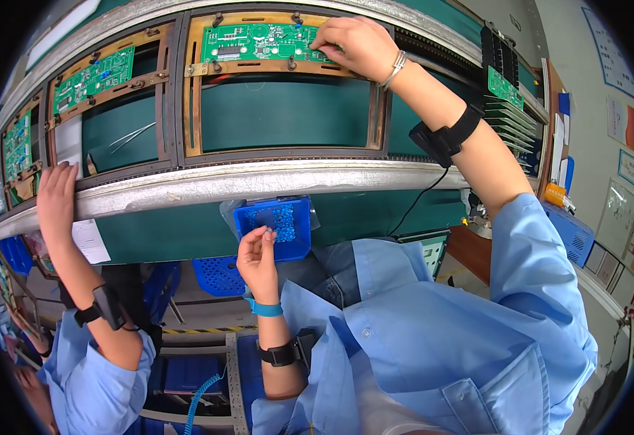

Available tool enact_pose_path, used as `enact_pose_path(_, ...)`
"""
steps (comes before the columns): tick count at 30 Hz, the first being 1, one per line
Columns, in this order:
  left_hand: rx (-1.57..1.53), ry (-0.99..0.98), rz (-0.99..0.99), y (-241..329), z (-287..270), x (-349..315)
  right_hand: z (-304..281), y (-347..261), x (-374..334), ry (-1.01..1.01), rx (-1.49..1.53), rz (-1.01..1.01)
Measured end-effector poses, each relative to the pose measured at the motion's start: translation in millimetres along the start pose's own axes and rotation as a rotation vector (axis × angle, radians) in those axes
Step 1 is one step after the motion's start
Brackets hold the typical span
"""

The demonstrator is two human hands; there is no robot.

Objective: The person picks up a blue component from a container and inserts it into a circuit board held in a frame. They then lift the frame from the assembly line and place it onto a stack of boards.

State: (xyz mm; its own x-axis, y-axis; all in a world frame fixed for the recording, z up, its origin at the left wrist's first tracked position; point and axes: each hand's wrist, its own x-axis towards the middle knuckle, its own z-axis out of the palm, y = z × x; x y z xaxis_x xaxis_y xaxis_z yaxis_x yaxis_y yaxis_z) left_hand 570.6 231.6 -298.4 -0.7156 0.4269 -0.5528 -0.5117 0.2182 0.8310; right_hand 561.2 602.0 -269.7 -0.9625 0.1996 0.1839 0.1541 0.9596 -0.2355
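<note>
My right hand (357, 47) reaches across to the right end of a green circuit board (273, 45). Its fingers are pinched down at the board's surface, and whatever may be between them is hidden. The board lies in a brown frame with dark clamping knobs and carries a black chip and a small blue part. Nearer to me, my left hand (259, 264) is raised at the front of a blue bin (304, 243) of small blue components (285, 221). Thumb and fingers are closed in a pinch; what they hold is too small to make out.
A silver conveyor rail (223, 180) runs between the bin and the framed boards. At the left, a co-worker's hand (56, 199) rests by the rail near tweezers (132, 136) and another board (94, 78). Several boards stand in a black rack (502, 54) at right.
</note>
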Motion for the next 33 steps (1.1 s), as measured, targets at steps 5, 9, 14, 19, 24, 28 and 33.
enact_pose_path(5,0.087,-0.079,0.191,67.5,27.7,1.2,-12.2,-6.3,-19.0,0.295,0.087,0.177)
enact_pose_path(9,0.345,-0.177,0.537,132.1,64.8,45.8,-30.1,-85.9,-61.0,0.3,0.549,0.37)
enact_pose_path(14,0.515,-0.374,0.639,180.0,145.7,129.0,22.7,-202.0,-119.1,-0.239,0.812,-0.066)
enact_pose_path(19,0.893,-0.368,0.737,162.2,160.1,186.0,98.4,-248.5,-132.2,-0.25,0.478,-0.18)
enact_pose_path(24,0.9,-0.424,0.75,152.7,170.4,186.2,133.2,-249.5,-127.4,-0.132,0.342,0.06)
enact_pose_path(28,0.899,-0.443,0.736,155.1,189.2,180.4,140.2,-246.0,-121.9,-0.122,0.419,0.013)
enact_pose_path(33,0.858,-0.507,0.762,151.6,203.5,179.5,130.9,-251.3,-109.8,-0.323,0.505,-0.083)
